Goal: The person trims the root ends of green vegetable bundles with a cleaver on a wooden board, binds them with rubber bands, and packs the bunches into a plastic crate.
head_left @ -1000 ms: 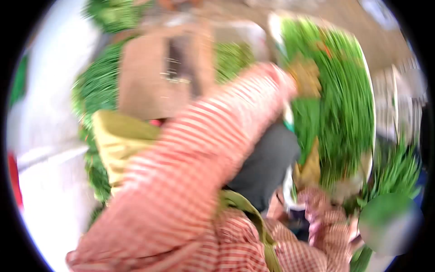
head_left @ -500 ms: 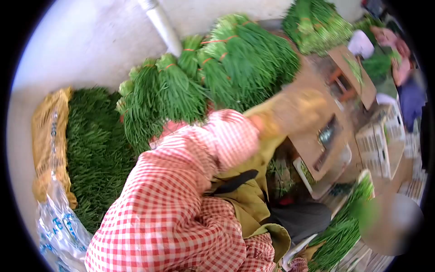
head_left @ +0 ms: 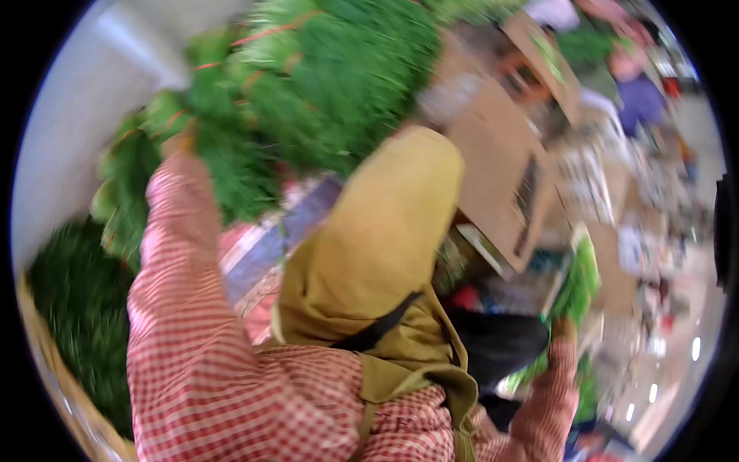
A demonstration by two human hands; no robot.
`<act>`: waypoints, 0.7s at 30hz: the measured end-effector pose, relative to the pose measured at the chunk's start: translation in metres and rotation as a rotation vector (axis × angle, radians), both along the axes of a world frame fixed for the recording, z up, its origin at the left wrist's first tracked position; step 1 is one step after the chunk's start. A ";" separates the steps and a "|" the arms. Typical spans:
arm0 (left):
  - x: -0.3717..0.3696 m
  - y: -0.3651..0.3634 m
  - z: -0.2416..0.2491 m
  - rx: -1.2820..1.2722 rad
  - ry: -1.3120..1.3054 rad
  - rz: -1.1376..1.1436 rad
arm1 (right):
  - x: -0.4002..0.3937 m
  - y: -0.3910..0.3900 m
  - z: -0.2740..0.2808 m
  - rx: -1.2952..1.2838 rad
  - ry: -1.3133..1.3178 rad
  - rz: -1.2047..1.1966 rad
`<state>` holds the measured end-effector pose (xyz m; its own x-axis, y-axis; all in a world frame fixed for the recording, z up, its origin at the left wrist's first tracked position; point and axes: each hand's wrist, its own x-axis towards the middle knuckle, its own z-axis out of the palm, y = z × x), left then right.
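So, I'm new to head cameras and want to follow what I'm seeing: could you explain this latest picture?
There is no machine here, just a person working with two hands. One camera, worn on the head, looks forward and down, so you see the wearer's own checked sleeves and mustard apron. The left hand reaches in among tied green bundles piled against one another. The right hand is out to the other side, at more greens. Beyond the apron is a brown board with a dark object on it. Motion blur hides the fingers, so I can't say whether either hand is gripping.
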<state>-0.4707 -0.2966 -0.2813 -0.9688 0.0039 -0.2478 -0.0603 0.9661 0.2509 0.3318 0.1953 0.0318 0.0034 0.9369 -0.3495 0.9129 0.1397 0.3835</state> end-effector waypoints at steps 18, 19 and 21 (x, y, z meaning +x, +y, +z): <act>-0.056 -0.056 -0.050 1.179 0.078 0.268 | -0.179 0.032 -0.115 0.044 0.291 -0.048; -0.037 -0.054 -0.037 1.180 0.077 0.203 | -0.143 0.063 -0.149 0.080 0.369 0.001; 0.017 -0.027 0.020 1.044 0.065 0.116 | -0.125 0.091 -0.174 -0.076 0.732 -0.232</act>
<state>-0.4540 -0.3236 -0.2617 -0.9882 0.0921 -0.1220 -0.0947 0.2577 0.9616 0.2065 0.2863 -0.1424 -0.0600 0.9137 -0.4020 0.9394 -0.0845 -0.3323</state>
